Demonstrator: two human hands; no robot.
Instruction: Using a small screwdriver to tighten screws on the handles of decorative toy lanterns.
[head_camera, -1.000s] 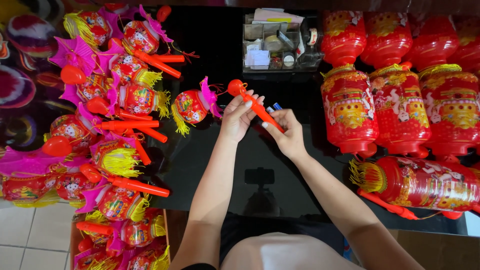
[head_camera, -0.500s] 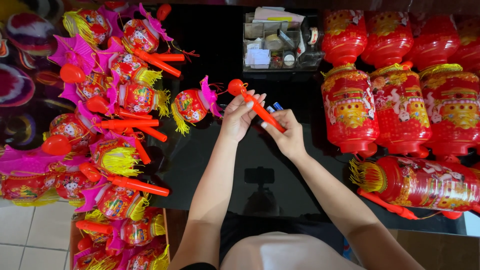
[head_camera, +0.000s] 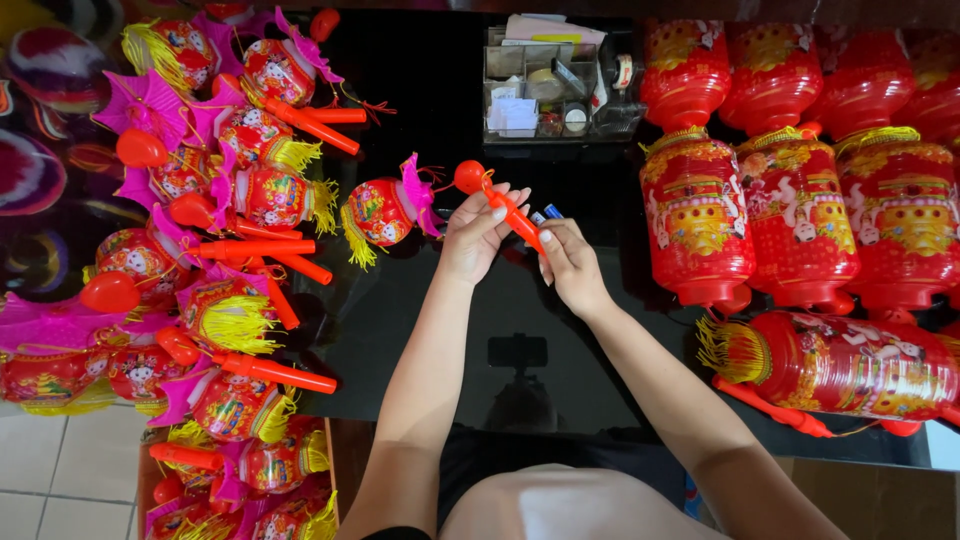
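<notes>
Black table (head_camera: 400, 330) unchanged; left hand (head_camera: 478, 232), right hand (head_camera: 570, 262) still grip orange handle (head_camera: 505, 205).

From my remote seat, the orange stick (head_camera: 508, 208) held between my left hand (head_camera: 477, 232) and right hand (head_camera: 572, 266) looks like smooth, glossy plastic, and the small lantern (head_camera: 380, 211) beside it has a shiny printed skin with a yellow fringe that looks like thread and pink fins of thin foil-like sheet. The table (head_camera: 420, 310) is a black, polished, glass-like top that mirrors the camera, while the big red lanterns (head_camera: 700, 215) on my right are wrapped in clear, glossy film. The organiser box (head_camera: 545, 90) at the far edge looks like clear hard plastic holding matt paper slips.
</notes>
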